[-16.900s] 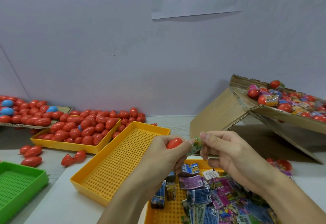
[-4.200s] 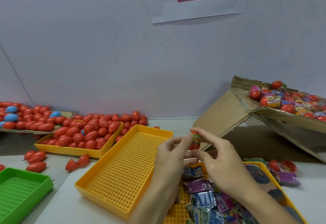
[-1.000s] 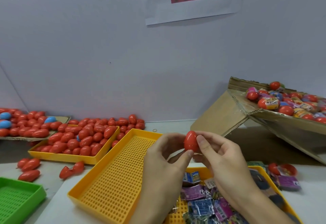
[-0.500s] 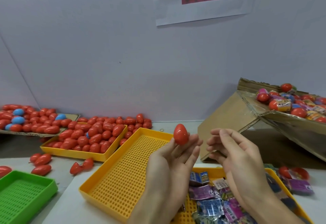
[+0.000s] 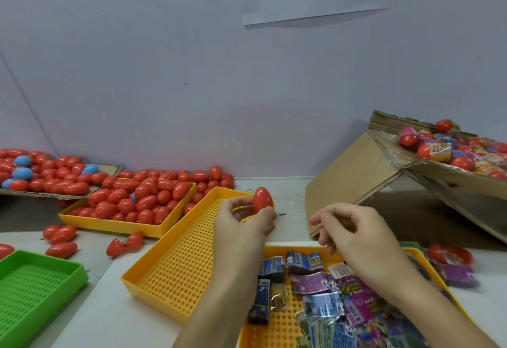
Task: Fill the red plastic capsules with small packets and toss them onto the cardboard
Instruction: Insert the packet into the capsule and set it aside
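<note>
1. A closed red capsule (image 5: pixel 262 199), egg-shaped and glossy, stands upright, pointed end up, pinched at its lower end by the left hand (image 5: pixel 244 224).
2. Small packets (image 5: pixel 326 303), blue, purple and green, lie jumbled in a yellow tray (image 5: pixel 277 325).
3. The tilted cardboard (image 5: pixel 354 172) at right carries filled red capsules (image 5: pixel 463 162) mixed with packets.

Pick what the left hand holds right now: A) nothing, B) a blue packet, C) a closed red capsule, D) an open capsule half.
C: the left hand pinches a closed red capsule at its lower end, while the right hand holds nothing.
</note>
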Demonstrator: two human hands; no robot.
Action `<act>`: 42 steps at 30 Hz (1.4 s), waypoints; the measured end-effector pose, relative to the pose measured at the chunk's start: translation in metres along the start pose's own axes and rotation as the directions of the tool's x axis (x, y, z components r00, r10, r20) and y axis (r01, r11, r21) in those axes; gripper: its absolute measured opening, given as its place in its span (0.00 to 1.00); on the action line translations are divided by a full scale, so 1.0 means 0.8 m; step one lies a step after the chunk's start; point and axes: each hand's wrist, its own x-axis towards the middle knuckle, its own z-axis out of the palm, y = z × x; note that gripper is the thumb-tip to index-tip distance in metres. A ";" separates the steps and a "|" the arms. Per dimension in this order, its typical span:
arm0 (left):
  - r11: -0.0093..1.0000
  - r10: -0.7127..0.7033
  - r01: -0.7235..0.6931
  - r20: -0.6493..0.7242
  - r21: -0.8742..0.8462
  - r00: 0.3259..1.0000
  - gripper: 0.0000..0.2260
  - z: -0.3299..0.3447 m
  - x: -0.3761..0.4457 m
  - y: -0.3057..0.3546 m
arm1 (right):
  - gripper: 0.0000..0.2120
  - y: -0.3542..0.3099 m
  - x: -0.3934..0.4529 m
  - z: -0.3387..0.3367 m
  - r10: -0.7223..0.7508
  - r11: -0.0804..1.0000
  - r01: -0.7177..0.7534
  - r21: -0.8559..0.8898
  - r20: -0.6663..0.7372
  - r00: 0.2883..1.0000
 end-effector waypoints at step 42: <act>0.996 -0.061 0.072 0.165 -0.060 0.984 0.07 0.005 0.003 -0.002 | 0.08 -0.004 0.002 -0.025 0.130 0.991 -0.128 -0.043 0.058 0.990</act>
